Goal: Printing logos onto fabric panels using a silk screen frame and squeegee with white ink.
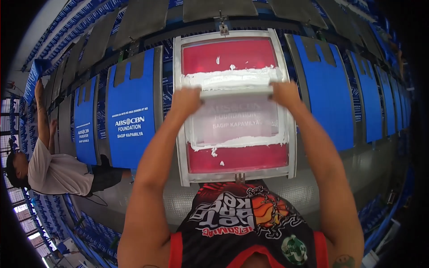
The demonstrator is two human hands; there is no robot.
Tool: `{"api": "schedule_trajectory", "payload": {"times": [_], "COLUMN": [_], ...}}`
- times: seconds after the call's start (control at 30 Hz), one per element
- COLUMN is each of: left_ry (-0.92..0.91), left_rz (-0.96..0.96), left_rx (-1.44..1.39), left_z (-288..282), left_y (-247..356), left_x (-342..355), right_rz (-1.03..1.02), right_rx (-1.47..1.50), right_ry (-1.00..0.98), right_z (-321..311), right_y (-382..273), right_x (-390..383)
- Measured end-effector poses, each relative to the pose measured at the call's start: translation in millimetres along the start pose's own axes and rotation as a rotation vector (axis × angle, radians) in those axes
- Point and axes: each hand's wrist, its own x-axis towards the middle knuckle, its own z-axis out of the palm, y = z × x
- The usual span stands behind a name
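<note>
A screen-printing frame with a pale metal rim lies in front of me, its mesh red at both ends. My left hand and my right hand are closed round the two ends of a long pale squeegee, which spans the frame from side to side. Thick white ink is banked along the squeegee's far side. Another ragged white band crosses the mesh nearer me. Between them, pale lettering shows through the mesh. The squeegee's lower edge is hard to make out.
Blue cut-out bag panels lie on grey boards left of the frame, more to its right. Metal clamps stand at the frame's far edge. At the left, another person raises a blue piece. Rows of blue pieces hang behind.
</note>
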Motion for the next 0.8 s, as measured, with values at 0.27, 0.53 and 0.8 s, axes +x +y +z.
{"api": "schedule_trajectory", "payload": {"times": [0.27, 0.53, 0.8], "left_ry": [0.182, -0.128, -0.125], "left_rz": [-0.019, -0.079, 0.117], "left_rx": [-0.068, 0.088, -0.189], "left_z": [59, -34, -35], "left_y": [18, -18, 49], "left_x": [-84, 82, 124], "right_rz": [-0.087, -0.02, 0.115], "right_rx": [0.135, -0.034, 0.908], "right_ry": [0.273, -0.046, 0.045], "right_z": [39, -51, 0], "right_y": [-21, -4, -56], "right_x": [-86, 79, -92]}}
